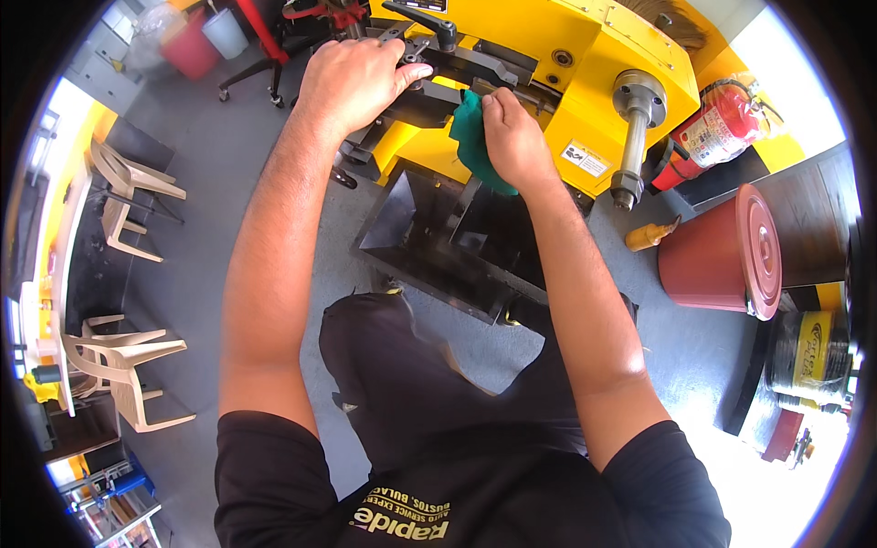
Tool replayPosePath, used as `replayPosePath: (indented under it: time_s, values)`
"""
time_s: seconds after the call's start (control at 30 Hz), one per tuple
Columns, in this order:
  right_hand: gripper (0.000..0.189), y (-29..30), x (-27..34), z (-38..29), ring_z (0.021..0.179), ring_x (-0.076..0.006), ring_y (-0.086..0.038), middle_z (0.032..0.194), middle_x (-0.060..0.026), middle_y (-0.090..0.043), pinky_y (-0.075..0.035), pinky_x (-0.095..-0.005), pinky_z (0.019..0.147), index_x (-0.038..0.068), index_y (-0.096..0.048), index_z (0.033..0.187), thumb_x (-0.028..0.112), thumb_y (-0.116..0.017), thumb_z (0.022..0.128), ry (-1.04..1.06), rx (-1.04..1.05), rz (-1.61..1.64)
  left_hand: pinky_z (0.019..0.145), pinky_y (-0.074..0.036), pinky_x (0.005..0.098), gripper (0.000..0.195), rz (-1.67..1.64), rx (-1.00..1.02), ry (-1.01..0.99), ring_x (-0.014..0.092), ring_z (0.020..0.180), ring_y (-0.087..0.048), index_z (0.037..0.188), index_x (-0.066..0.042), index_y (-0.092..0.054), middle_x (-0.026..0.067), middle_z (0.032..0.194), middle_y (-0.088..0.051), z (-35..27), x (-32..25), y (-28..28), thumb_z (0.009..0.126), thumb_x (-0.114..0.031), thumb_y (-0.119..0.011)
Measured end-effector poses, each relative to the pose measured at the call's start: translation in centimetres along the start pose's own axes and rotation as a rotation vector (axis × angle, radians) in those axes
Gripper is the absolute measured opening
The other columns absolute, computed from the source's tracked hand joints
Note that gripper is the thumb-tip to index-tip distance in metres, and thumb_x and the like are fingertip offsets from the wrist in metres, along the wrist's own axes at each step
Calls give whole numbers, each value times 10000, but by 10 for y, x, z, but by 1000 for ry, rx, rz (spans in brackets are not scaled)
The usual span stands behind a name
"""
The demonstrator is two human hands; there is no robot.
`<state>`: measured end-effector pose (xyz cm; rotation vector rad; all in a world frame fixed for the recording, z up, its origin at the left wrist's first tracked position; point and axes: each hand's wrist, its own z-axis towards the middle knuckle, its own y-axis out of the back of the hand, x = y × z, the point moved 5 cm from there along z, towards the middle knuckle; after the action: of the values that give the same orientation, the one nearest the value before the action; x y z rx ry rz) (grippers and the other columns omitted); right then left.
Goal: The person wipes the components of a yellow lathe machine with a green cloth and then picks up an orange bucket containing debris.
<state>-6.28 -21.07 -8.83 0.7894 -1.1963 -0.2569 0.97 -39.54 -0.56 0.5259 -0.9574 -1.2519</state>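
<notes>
A yellow brake lathe (438, 140) stands before me, with black metal tool arms (428, 103) across its upper part. My left hand (360, 79) lies over the left end of these arms, its thumb beside a small bolt and its fingertips hidden. Pinched in my right hand (514, 140) is a green cloth (469, 133), which hangs down and touches the end of the front black arm. A black clamping lever (445, 34) sits just above and between my hands. To the right, a steel spindle (637, 133) juts out of the machine with nothing mounted on it.
Below the lathe is a black metal chip tray (425, 219), close to my knees. A red fire extinguisher (719, 133), a yellow bottle (647, 236) and a lidded reddish bin (706, 253) stand at right. Beige plastic chairs (127, 363) line the left. A wheeled stand (257, 75) is behind left.
</notes>
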Motion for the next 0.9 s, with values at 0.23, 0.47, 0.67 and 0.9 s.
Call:
replayPosePath:
  time_s: [0.23,0.47,0.67,0.9]
  values:
    - [397,-4,-5,2,1113,-444,-618,1146,-211,-691,-474,-537,955,116,-593,1180,428,-390,1042,-7,-22,10,630,-556,401,520,37,-24,-29,283,685,-700,860,-65,-679,91,705,-685,1,0,-4,984,-547,-528]
    - [399,-5,-6,2,1118,-447,-617,1160,-210,-690,-473,-540,954,122,-586,1185,430,-373,1047,13,-25,-21,642,-597,399,635,44,185,53,246,662,-731,809,-103,-733,89,679,-709,10,-2,-3,1009,-621,-425]
    - [406,-5,-1,0,1131,-449,-610,1168,-218,-684,-467,-541,963,121,-587,1186,428,-361,1047,7,-33,-30,578,-579,433,666,25,168,99,311,600,-702,709,-80,-711,132,587,-658,11,0,-4,1011,-607,-439]
    - [409,-8,-13,3,1097,-409,-638,1154,-220,-687,-477,-478,964,84,-584,1224,414,-407,1059,27,-18,174,586,-589,424,670,40,149,186,301,618,-711,763,-95,-737,122,606,-671,9,0,-5,1001,-637,-424]
